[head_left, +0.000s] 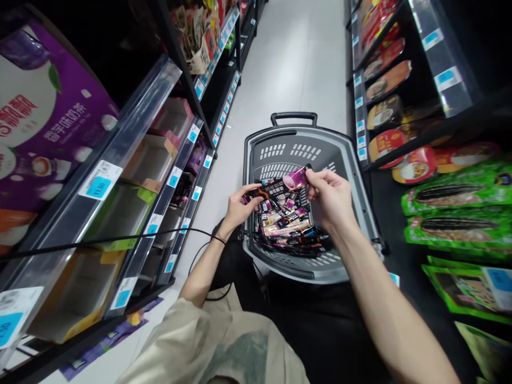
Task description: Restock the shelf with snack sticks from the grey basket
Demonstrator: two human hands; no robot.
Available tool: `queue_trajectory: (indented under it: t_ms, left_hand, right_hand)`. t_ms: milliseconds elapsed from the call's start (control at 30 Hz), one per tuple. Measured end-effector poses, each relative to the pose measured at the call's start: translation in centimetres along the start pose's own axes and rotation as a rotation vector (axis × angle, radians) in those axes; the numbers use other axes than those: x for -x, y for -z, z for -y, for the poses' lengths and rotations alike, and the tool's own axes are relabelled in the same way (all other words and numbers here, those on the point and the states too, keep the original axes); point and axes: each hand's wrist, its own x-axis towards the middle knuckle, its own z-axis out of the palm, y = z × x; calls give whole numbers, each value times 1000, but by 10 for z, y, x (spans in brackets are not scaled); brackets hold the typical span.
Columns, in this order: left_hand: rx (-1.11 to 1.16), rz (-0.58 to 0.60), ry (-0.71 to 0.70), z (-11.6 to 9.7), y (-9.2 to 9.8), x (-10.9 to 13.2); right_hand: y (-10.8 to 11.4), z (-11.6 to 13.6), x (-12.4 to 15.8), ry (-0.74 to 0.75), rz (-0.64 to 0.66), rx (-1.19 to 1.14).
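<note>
A long black-and-purple sachet (280, 184) is stretched between my two hands, above a grey shopping basket (276, 140). My left hand (242, 205) pinches its left end between thumb and fingers. At the other end, the purple tip sits in the closed fingers of my right hand (330, 194). Under the sachet, a heap of loose sachets (286, 224) in black, purple and cream lies jumbled in the basket. The print on the held sachet is too small to read.
Shelves with price tags and open cardboard trays (148, 160) line my left, with a big purple box (52, 112) nearest. On the right are green seed bags (460, 226) and bowl-shaped packs (416, 164). The aisle floor (296, 58) runs ahead. A black cable (132, 236) crosses at left.
</note>
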Motion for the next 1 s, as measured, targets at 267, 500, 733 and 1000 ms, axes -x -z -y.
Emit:
queue_trajectory:
  t_ms: [267,500,733,1000]
  left_hand:
    - [493,-426,249,0,5,-4]
    - [557,-69,508,-44,16,24]
    - [283,-162,420,-9,82,23]
    - [-698,-140,266,76,197,2]
  right_hand:
    - [-7,3,22,-60,603,687]
    - [-59,-32,78,138,847,1096]
    - [-71,-52,108,375,962,1366]
    - [-66,-58,111,446,997,1404]
